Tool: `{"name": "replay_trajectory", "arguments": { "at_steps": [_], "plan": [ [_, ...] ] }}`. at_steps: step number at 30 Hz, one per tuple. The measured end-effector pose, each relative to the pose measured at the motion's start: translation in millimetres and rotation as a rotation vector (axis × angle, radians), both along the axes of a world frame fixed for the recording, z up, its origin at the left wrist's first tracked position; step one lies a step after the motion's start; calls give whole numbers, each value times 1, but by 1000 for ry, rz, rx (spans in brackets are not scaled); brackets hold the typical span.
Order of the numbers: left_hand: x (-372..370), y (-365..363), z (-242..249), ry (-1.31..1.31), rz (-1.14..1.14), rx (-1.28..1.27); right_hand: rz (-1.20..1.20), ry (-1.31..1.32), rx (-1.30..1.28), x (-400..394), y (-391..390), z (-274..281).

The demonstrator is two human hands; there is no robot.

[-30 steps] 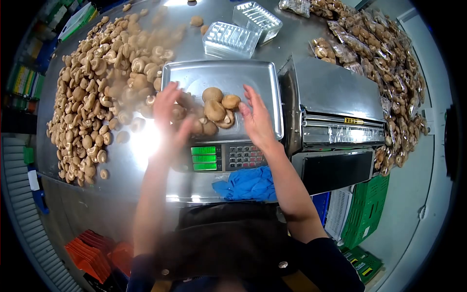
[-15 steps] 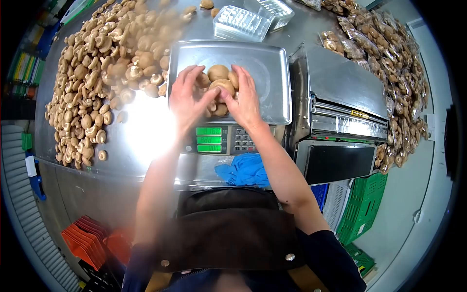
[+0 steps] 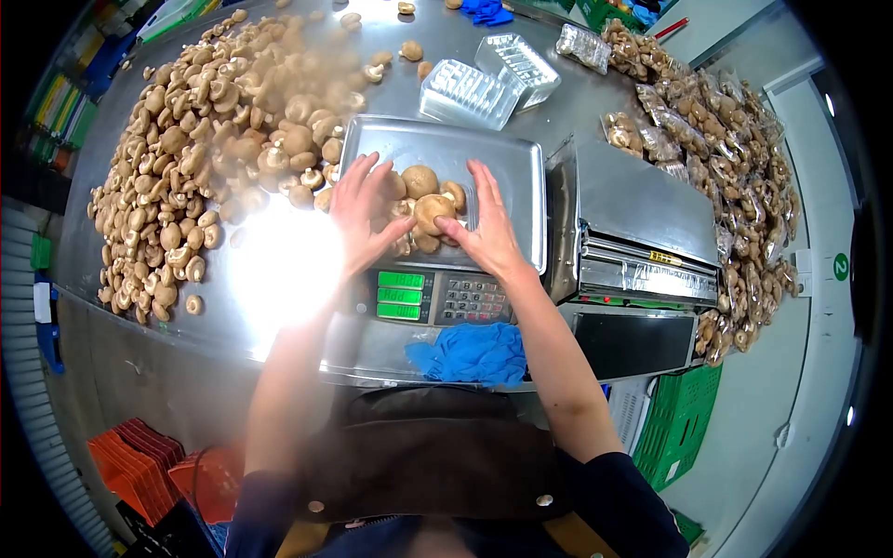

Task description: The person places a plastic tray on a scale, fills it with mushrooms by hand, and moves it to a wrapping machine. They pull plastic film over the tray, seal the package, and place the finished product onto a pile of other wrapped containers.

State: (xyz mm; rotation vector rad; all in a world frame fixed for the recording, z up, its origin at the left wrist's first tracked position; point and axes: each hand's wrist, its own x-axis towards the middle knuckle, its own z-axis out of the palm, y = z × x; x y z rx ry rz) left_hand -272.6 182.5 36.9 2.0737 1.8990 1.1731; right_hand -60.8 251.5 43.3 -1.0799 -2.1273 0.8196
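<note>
A small heap of brown mushrooms (image 3: 433, 212) sits on the metal pan of a weighing scale (image 3: 507, 167), with a faint clear plastic edge along its right side. My left hand (image 3: 366, 214) is at the left of the heap, fingers stretched out and thumb pointing in towards it. On the other side my right hand (image 3: 488, 226) has its fingers straight and apart, its thumb tip right at the largest cap. Below the pan, the scale's green display (image 3: 402, 296) is lit beside a keypad (image 3: 473, 299).
Loose mushrooms (image 3: 177, 177) lie in a big pile on the left of the steel table. Clear plastic trays (image 3: 470, 93) are stacked behind the scale. A wrapping machine (image 3: 642, 214) stands at right, before many bagged mushrooms (image 3: 744, 205). A blue cloth (image 3: 473, 353) lies in front.
My hands have spread from cupping the mushrooms to standing wider apart, fingers more stretched. The camera view has shifted, so the scale appears lower.
</note>
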Motion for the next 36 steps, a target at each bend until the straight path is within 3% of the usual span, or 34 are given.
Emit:
{"name": "replay_trajectory", "arguments": {
  "at_steps": [4, 8, 12, 14, 16, 19, 22, 24, 26, 27, 29, 32, 36],
  "plan": [
    [14, 1, 0, 104, -71, -1, 120, -165, -8, -4, 3, -14],
    [18, 3, -2, 101, -17, 28, 115, 3, -6, -8, -2, -20],
    [6, -10, 8, -91, 2, -14, -37, 23, -8, -2, -5, -11],
    [-8, -18, 6, -351, 148, 46, -144, 58, -95, 10, -7, -8],
    [-16, -34, 21, -619, 358, -292, -234, 139, -263, 27, -11, -10],
    [-52, -33, -42, -618, 152, -487, -128, -18, -390, 39, -11, -29],
    [-53, -28, -58, -570, 114, -481, -109, -121, -305, 27, -9, -20],
    [-52, -25, -52, -509, 51, -502, -114, -119, -355, 26, -6, -17],
    [-40, -32, -18, -961, -64, -509, -104, -48, -384, 28, -4, -22],
    [-46, -31, -32, -725, -41, -466, -90, -43, -359, 31, -4, -21],
    [-13, -41, 29, -1161, 27, -491, -87, -18, -333, 37, -7, -12],
    [-29, -38, 8, -899, -10, -489, -51, 52, -224, 65, -12, 21],
    [52, -28, 75, -916, 19, -424, -24, 134, -230, 129, -3, 63]
  ]
}}
